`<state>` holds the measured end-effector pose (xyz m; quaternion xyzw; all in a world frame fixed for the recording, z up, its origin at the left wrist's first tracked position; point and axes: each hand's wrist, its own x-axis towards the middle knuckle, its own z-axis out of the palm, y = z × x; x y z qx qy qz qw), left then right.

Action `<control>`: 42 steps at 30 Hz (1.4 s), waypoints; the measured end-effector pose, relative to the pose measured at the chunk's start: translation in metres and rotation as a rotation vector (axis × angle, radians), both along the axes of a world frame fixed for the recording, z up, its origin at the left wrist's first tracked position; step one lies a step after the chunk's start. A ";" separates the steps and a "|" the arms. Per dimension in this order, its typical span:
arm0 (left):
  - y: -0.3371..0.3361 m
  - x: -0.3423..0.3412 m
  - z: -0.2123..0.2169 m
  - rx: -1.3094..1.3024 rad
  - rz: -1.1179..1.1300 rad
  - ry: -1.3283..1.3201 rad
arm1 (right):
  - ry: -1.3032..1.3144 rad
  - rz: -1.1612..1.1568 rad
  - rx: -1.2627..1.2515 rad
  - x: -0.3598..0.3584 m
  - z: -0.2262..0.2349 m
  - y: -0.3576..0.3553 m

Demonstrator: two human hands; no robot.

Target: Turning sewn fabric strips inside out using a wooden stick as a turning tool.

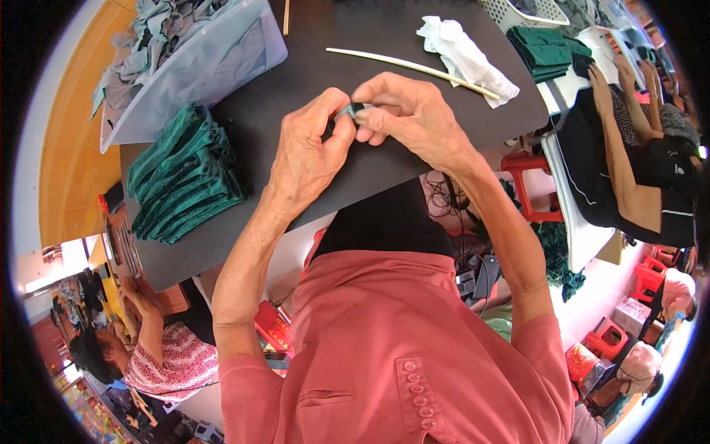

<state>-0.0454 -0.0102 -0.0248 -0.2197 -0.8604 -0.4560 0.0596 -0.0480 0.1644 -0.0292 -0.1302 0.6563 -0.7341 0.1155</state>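
My left hand (310, 152) and my right hand (407, 111) meet over the black tabletop (310, 74). Together their fingertips pinch a small grey-green piece of fabric (350, 111), mostly hidden between the fingers. A stack of folded dark green cloth pieces (185, 174) lies to the left of my left hand. A long thin pale stick (410, 68) lies just beyond my right hand.
A clear plastic bin (200, 63) full of grey-green fabric stands at the back left. A crumpled white cloth (466, 55) lies at the back right. More folded green cloth (543, 50) sits further right. Other people sit at the right and lower left.
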 end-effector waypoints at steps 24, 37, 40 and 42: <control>-0.004 -0.005 0.001 0.232 -0.007 -0.345 | 0.265 -0.159 0.187 0.009 -0.009 -0.007; -0.006 -0.001 0.000 0.340 -0.083 -0.373 | -0.127 0.086 -0.018 -0.001 0.009 0.006; -0.005 0.003 -0.002 0.309 -0.059 -0.307 | -0.107 0.046 0.022 -0.001 0.007 0.002; -0.001 0.006 -0.006 0.274 -0.040 -0.233 | -0.088 0.025 0.033 0.002 0.002 -0.003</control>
